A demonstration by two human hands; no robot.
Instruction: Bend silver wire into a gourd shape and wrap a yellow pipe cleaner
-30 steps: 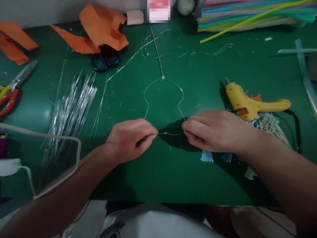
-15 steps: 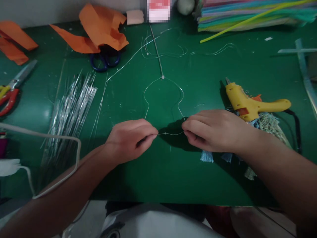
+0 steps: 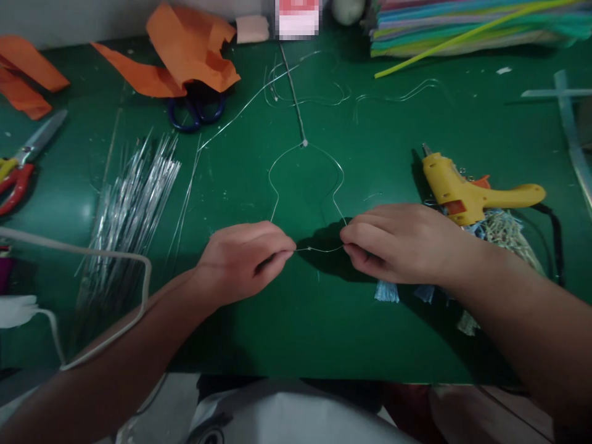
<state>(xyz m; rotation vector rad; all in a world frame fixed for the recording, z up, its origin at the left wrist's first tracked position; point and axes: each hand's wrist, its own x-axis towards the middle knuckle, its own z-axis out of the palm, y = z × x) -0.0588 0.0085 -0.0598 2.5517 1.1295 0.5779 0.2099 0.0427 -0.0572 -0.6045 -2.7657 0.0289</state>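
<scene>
A thin silvery wire loop (image 3: 343, 176) curves out on both sides below a small whitish knob, where a grey stem (image 3: 294, 92) meets it. My left hand (image 3: 247, 259) pinches the loop's lower left part between thumb and forefinger. On the lower right, my right hand (image 3: 393, 243) grips the same wire in a like pinch. Between the two hands a short span of wire sags slightly, with a tiny bump on it. Wire inside the fingers is hidden.
A yellow glue gun (image 3: 462, 191) lies right, over blue and pale tassels (image 3: 504, 234). Silvery wires (image 3: 134, 209) are bundled left, near red-handled scissors (image 3: 21, 169) and a white cable (image 3: 92, 250). Orange paper (image 3: 189, 52) covers blue-handled scissors (image 3: 185, 117). Pipe cleaners (image 3: 453, 31) lie at the back right.
Almost nothing differs. The view has shifted very slightly; both hands keep their pinch on the wire loop in the same place.
</scene>
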